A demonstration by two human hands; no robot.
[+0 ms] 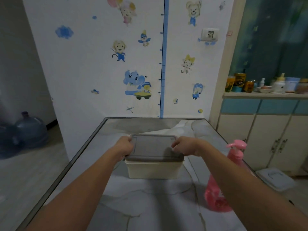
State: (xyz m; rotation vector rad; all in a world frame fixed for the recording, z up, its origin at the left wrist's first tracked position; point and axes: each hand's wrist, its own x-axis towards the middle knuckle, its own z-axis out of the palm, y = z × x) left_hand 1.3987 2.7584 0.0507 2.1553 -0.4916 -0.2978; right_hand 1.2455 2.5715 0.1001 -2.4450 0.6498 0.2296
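A cream plastic box [153,170] with a grey lid [153,146] stands in the middle of the marble-patterned table [150,205]. My left hand [124,147] grips the lid's left edge, fingers curled over it. On the lid's right edge my right hand [185,145] holds on with curled fingers. The lid lies flat on the box.
A pink pump bottle [221,189] stands on the table right of the box, partly behind my right forearm. A cabinet [260,139] with jars on top is at the right. A white bin lid [275,180] lies on the floor. Water jugs [31,129] stand at the left.
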